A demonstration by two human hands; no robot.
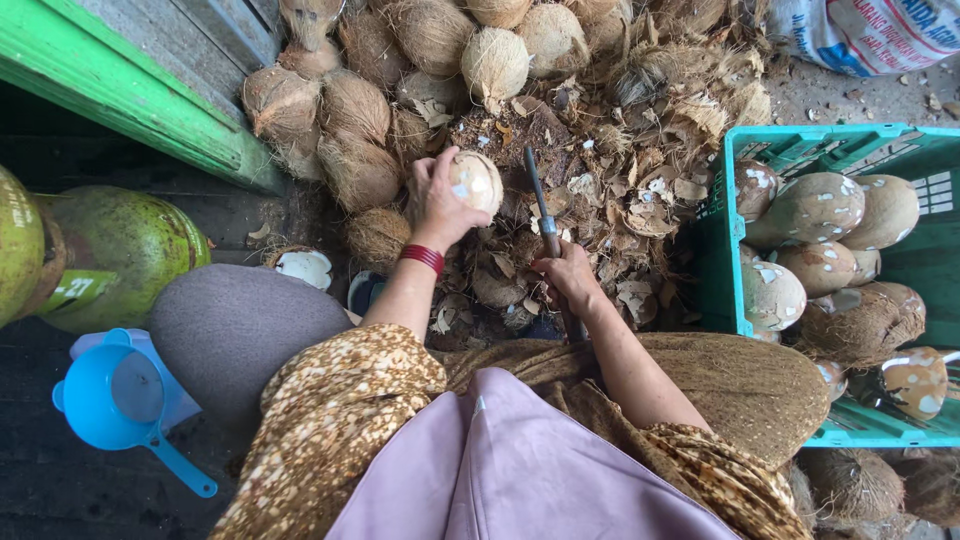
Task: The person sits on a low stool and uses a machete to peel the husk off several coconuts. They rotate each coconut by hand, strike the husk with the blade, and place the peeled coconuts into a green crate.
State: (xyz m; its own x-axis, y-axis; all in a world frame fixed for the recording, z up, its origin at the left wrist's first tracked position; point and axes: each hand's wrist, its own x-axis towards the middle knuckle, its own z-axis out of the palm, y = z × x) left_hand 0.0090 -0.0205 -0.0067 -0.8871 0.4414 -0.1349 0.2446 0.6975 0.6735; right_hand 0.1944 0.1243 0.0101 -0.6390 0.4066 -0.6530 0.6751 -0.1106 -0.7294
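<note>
Peeled coconut point(476, 182), pale w/ white nicks, held up above heap of husk scraps point(640, 190), approx centre of view. Left hand point(437, 205) wrapped around its left side, fingers curled tight on shell; red band point(423, 258) at wrist. Right hand point(568, 275) just beside, lower right, fingers closed round handle of long knife point(545, 215); blade pointing up and away, tip near the coconut but apart from it. Below hands: patterned brown sleeves and lilac cloth point(510, 465) over lap. Behind scraps, pile of unpeeled hairy coconuts point(355, 125) against green wooden board point(130, 95). Right side: teal plastic crate point(905, 150) holding several peeled coconuts, brown-grey w/ white spots. Left side: 2 green gas cylinders point(120, 250), grey rounded cushion-like thing point(235, 325), blue plastic scoop point(120, 400) w/ handle. Half shell w/ white flesh point(303, 267) on floor near left forearm. White printed sack point(870, 35) top right corner.
</note>
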